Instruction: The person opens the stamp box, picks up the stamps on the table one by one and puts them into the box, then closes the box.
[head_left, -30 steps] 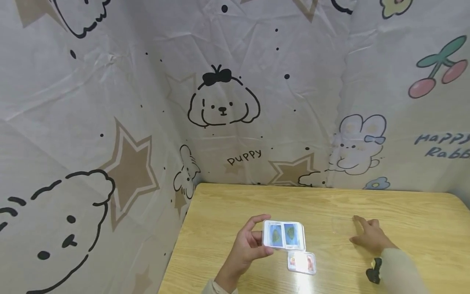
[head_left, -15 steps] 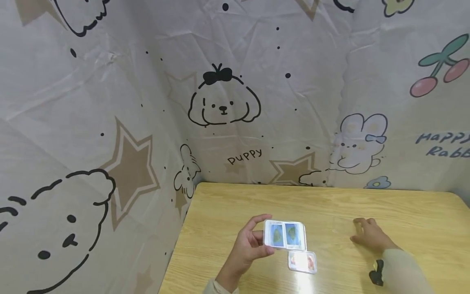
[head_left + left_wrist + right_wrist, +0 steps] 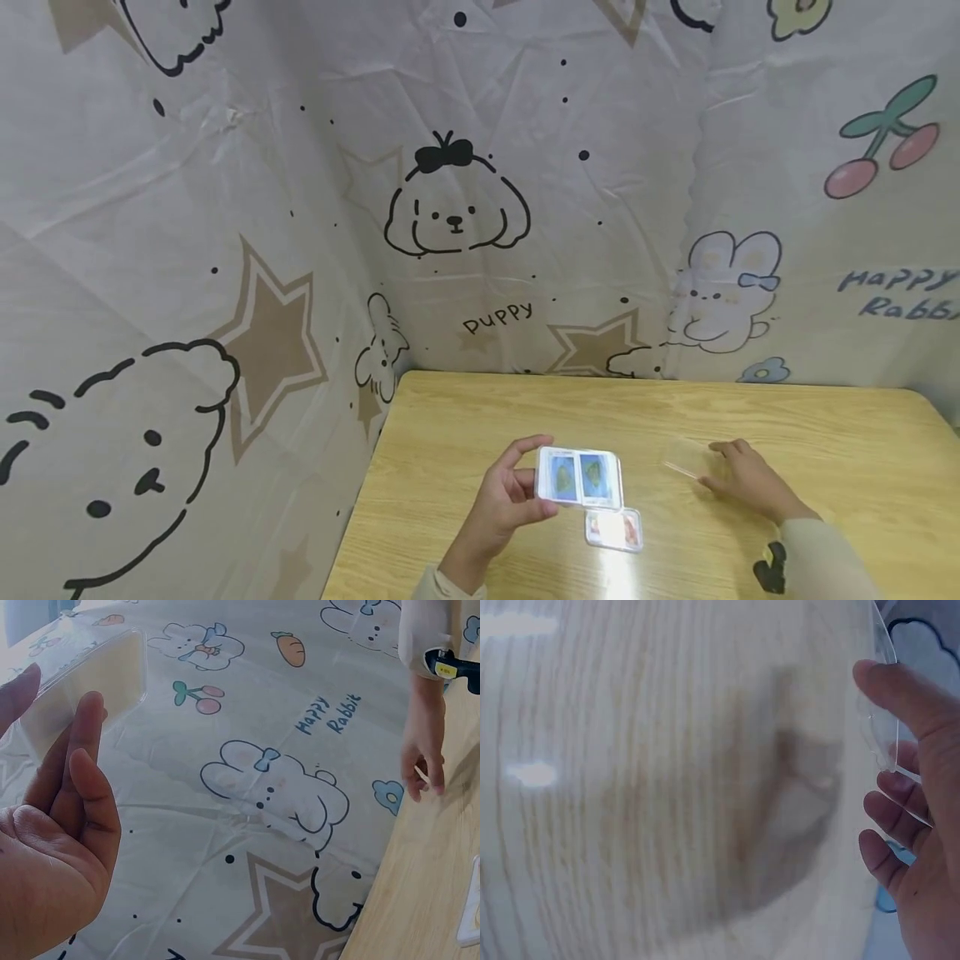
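Observation:
My left hand (image 3: 495, 510) holds a clear plastic case (image 3: 579, 478) of cards above the table, thumb in front and fingers behind. Two blue pictures with a greenish shape show on the face turned to me; in the left wrist view the pale back of the case (image 3: 112, 675) appears, fingers against it. Farther right, my right hand (image 3: 753, 485) pinches the edge of a thin transparent lid-like piece (image 3: 684, 458) between thumb and fingers, close over the tabletop. In the right wrist view that clear piece (image 3: 883, 731) is seen edge-on.
A smaller clear-edged case (image 3: 613, 530) with reddish pictures lies on the wooden table (image 3: 465, 425) just below the held case, under a bright glare. Behind the table and to the left hangs a printed cloth (image 3: 600, 250). My right wrist wears a black device (image 3: 770, 568).
The transparent piece now shows tilted in my right hand, its edge plainer than before. The left hand keeps its case almost still. The head view has shifted slightly.

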